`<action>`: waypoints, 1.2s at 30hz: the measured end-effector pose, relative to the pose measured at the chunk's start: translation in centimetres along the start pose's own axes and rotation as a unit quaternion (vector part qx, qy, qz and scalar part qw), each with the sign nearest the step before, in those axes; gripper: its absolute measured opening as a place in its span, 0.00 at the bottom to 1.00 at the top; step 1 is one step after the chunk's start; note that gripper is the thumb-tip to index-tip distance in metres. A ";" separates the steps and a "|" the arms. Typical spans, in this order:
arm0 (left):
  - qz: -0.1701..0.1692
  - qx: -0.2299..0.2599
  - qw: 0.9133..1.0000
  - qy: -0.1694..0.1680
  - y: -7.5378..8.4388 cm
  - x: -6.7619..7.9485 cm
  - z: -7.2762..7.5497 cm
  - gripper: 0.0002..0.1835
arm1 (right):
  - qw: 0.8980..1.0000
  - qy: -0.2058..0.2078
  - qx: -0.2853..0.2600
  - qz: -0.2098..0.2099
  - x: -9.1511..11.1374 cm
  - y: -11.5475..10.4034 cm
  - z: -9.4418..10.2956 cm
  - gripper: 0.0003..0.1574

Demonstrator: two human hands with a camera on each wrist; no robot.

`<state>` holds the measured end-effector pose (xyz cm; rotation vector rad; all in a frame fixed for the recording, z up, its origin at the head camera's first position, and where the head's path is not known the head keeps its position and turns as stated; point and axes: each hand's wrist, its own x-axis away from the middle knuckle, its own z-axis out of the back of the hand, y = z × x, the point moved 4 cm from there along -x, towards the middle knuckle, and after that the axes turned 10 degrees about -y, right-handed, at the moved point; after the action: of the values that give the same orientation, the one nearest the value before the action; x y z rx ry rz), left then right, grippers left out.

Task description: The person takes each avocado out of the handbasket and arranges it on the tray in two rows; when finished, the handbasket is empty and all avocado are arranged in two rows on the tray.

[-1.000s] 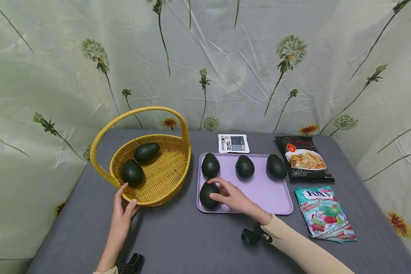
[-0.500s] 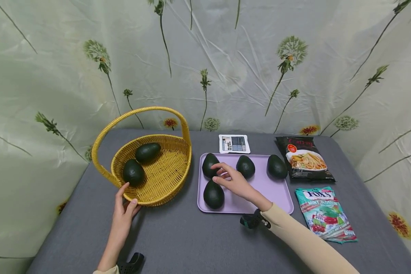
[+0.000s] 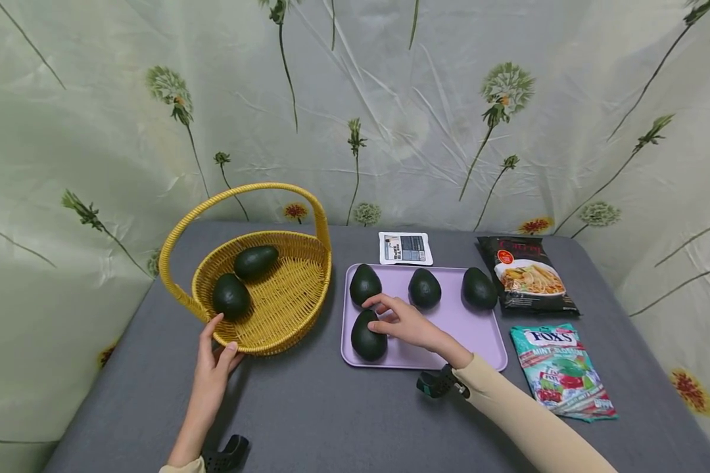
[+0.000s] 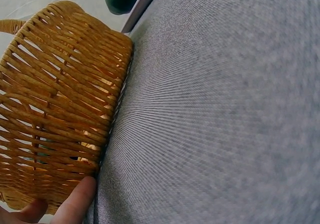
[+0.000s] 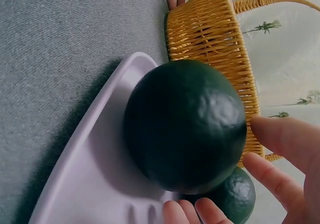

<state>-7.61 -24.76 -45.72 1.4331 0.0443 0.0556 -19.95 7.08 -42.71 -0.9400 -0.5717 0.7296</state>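
My left hand [image 3: 213,371] grips the near rim of a yellow wicker basket [image 3: 286,309], with fingertips against its outer wall [image 4: 55,114]. Inside lie two dark green avocados, one at the near left [image 3: 231,297] and one behind it [image 3: 256,263]. My right hand [image 3: 405,322] hovers around the front-left avocado [image 3: 368,336] on a lilac tray [image 3: 449,348]. In the right wrist view its fingers [image 5: 275,181] are spread about that avocado [image 5: 185,126], and no firm grip shows. Three more avocados stand along the tray's back, at left [image 3: 364,284], middle [image 3: 424,288] and right [image 3: 478,288].
Behind the tray lies a small white packet [image 3: 405,248]. To its right are a black noodle bag [image 3: 526,272] and a green Fox's candy bag [image 3: 562,371]. A grey cloth [image 3: 331,420] covers the table, and a flowered curtain hangs behind.
My right hand let go of the front-left avocado, lifted toward the one behind it, then came back down to the front-left one, which shifted slightly right. My left hand stays at the basket.
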 end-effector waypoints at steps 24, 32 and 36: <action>0.010 -0.004 1.000 0.008 0.1 0.0 0.0 0.32 | 0.986 -0.084 0.020 0.144 -12.9 -10.5 -3.5 0.26; 0.015 0.006 1.000 0.005 0.1 0.0 0.0 0.31 | 0.985 -0.150 0.033 0.083 -17.7 -11.9 -6.1 0.29; 0.019 0.005 1.000 0.004 0.1 0.0 0.1 0.32 | 0.983 -0.168 0.048 0.051 -19.3 -11.9 -7.0 0.31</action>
<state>-7.59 -24.82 -45.65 1.4447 0.0247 0.0932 -23.44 -15.90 -38.12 -0.7652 -0.7801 1.0105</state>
